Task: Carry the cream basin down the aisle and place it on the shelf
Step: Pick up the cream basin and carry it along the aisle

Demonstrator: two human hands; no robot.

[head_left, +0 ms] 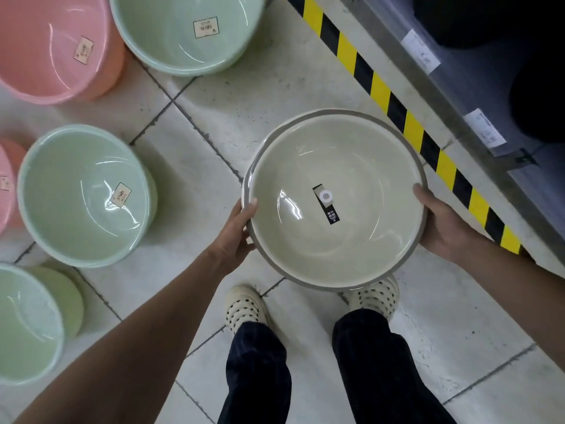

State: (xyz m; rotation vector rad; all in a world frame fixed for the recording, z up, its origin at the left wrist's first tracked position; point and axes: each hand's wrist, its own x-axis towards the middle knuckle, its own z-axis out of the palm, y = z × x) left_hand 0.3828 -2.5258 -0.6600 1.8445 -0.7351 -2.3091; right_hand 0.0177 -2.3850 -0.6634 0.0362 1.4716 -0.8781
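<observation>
The cream basin (308,240) has a grey rim and a black label in its bottom. It hangs level above the tiled floor, in front of my feet. My left hand (240,229) grips its left rim, thumb over the edge. My right hand (443,223) grips its right rim the same way. The shelf (477,96) runs along the right side, a grey metal ledge with price tags, its inside dark.
Green basins (82,197) and pink basins (52,47) stand in stacks on the floor to the left. Yellow-and-black hazard tape (394,105) lines the floor along the shelf base. My shoes (244,307) stand on white tiles.
</observation>
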